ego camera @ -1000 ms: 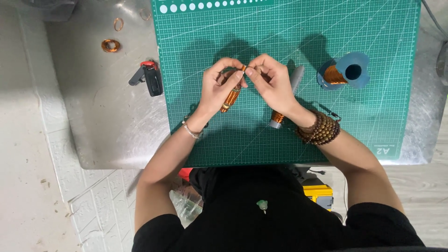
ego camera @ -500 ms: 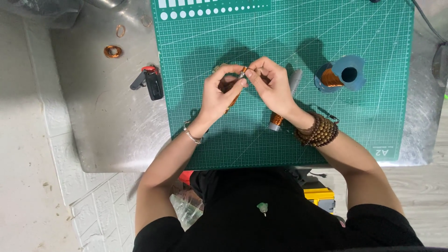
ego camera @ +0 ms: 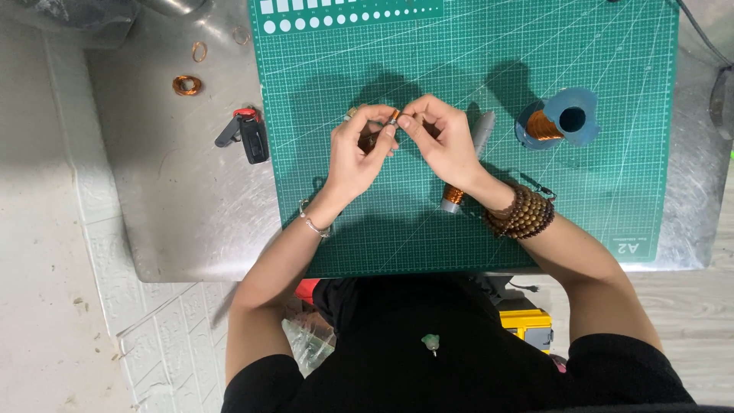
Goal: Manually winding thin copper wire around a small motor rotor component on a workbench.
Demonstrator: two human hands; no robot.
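Both hands meet above the green cutting mat [ego camera: 612, 69]. My left hand [ego camera: 355, 157] grips a short rod wound with copper wire [ego camera: 391, 118], mostly hidden in the fingers. My right hand [ego camera: 443, 141] pinches the same rod's end from the right. A second grey rod with a copper winding [ego camera: 468, 168] lies on the mat under my right wrist. A blue spool of copper wire [ego camera: 558, 122] lies to the right.
The mat lies on a metal table [ego camera: 183, 206]. A black and red tool [ego camera: 246, 134] and a small copper wire coil [ego camera: 186, 84] lie left of the mat. A yellow box [ego camera: 526, 321] sits on the floor below the table edge.
The wound rod has been turned from a slanting pose into my left hand, so less of it shows. Both hands stayed together over the mat.
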